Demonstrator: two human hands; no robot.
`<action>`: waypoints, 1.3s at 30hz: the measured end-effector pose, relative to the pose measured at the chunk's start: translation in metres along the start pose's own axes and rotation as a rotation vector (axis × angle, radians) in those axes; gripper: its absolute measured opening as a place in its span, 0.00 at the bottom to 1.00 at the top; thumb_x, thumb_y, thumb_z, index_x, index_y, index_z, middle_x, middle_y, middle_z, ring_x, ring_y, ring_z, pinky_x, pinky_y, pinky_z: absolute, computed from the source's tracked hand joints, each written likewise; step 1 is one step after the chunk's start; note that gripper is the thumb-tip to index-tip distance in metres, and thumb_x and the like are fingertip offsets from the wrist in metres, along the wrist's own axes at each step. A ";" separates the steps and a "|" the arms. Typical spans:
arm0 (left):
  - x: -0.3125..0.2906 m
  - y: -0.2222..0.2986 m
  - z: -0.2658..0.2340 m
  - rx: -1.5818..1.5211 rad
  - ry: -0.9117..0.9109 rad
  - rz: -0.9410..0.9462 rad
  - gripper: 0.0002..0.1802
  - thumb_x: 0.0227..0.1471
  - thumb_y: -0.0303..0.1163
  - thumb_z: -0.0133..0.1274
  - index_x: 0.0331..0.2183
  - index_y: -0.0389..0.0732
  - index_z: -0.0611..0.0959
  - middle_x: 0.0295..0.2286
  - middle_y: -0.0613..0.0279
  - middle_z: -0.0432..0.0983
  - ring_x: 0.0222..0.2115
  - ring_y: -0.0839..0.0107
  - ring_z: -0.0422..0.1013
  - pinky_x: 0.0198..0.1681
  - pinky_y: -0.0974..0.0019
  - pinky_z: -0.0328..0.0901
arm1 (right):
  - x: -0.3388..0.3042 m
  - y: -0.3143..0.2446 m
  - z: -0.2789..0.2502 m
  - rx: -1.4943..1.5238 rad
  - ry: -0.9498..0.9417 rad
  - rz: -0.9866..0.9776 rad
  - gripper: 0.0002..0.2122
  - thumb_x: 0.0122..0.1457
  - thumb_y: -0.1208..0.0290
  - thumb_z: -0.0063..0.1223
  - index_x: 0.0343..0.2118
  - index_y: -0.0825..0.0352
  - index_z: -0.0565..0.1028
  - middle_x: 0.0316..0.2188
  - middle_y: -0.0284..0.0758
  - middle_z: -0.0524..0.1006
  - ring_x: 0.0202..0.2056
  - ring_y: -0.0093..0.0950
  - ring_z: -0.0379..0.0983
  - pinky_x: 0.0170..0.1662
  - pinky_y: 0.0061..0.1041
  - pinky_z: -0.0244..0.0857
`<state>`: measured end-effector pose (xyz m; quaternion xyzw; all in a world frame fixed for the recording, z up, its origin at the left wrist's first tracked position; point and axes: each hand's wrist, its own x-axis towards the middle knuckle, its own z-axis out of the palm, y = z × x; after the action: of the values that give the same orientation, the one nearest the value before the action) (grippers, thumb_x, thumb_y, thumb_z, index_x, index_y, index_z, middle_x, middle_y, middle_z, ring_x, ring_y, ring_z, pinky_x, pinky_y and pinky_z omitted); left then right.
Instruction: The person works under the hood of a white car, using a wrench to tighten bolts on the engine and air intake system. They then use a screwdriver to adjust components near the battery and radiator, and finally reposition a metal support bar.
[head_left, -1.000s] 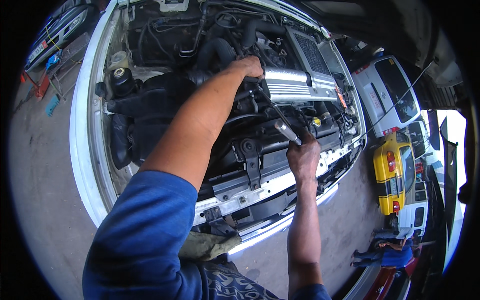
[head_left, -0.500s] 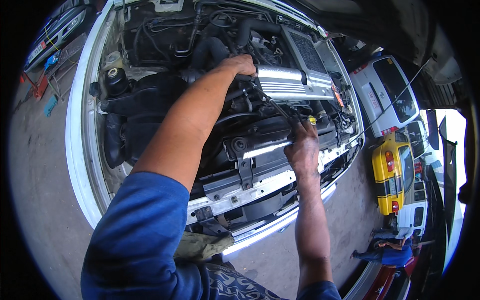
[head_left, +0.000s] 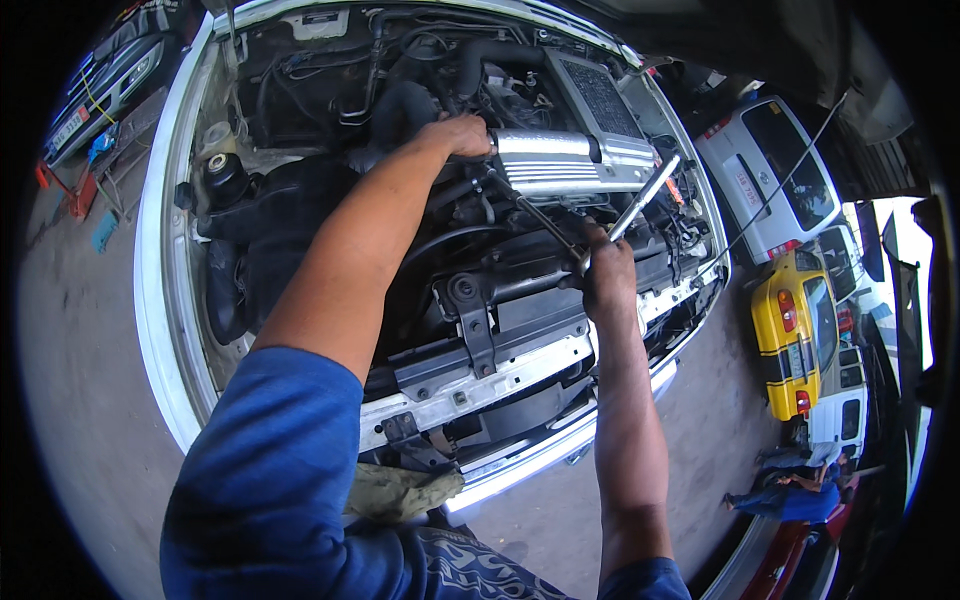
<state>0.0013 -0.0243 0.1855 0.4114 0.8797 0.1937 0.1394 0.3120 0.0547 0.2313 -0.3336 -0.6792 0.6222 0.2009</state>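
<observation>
My right hand (head_left: 608, 275) is closed around the lower end of a ratchet wrench (head_left: 648, 195), whose shiny handle sticks up past my fingers to the upper right. A long thin extension bar (head_left: 535, 215) slants from that hand up and left into the engine; its far tip is hidden among dark parts. My left hand (head_left: 460, 135) is closed by the left end of a ribbed silver engine cover (head_left: 560, 175), next to black hoses (head_left: 405, 108). What its fingers grip is out of sight.
The white front crossmember (head_left: 480, 375) of the vehicle crosses in front of me, with a green cloth (head_left: 400, 490) near my waist. A thin prop rod (head_left: 790, 195) stands at right. A white van (head_left: 765, 185), a yellow car (head_left: 790, 330) and people (head_left: 810, 495) are beyond.
The ratchet handle has swung into plain view, pointing up and right of my right hand. My left hand has shifted slightly left in the picture, as has the engine bay.
</observation>
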 end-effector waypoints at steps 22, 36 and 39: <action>-0.017 -0.002 0.024 0.305 0.362 0.172 0.36 0.36 0.46 0.71 0.45 0.35 0.80 0.40 0.43 0.82 0.45 0.49 0.78 0.55 0.50 0.66 | 0.003 0.000 -0.009 -0.362 0.068 -0.193 0.09 0.63 0.69 0.55 0.40 0.69 0.77 0.31 0.42 0.77 0.32 0.34 0.76 0.37 0.35 0.73; -0.023 -0.001 0.018 0.298 0.322 0.109 0.31 0.38 0.48 0.67 0.42 0.38 0.82 0.41 0.45 0.82 0.43 0.46 0.78 0.48 0.49 0.72 | 0.014 0.038 -0.009 -0.487 0.105 -0.204 0.12 0.64 0.63 0.52 0.33 0.69 0.77 0.27 0.40 0.78 0.31 0.31 0.76 0.34 0.36 0.69; -0.020 0.002 0.021 0.294 0.331 0.112 0.37 0.38 0.51 0.71 0.47 0.41 0.81 0.42 0.47 0.82 0.44 0.48 0.78 0.48 0.49 0.72 | 0.005 0.045 -0.001 -0.996 0.096 -1.142 0.15 0.51 0.70 0.55 0.43 0.61 0.79 0.37 0.39 0.78 0.45 0.37 0.76 0.49 0.39 0.70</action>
<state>0.0231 -0.0340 0.1697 0.4380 0.8851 0.1358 -0.0791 0.3182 0.0590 0.1865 -0.0080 -0.9376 0.0261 0.3467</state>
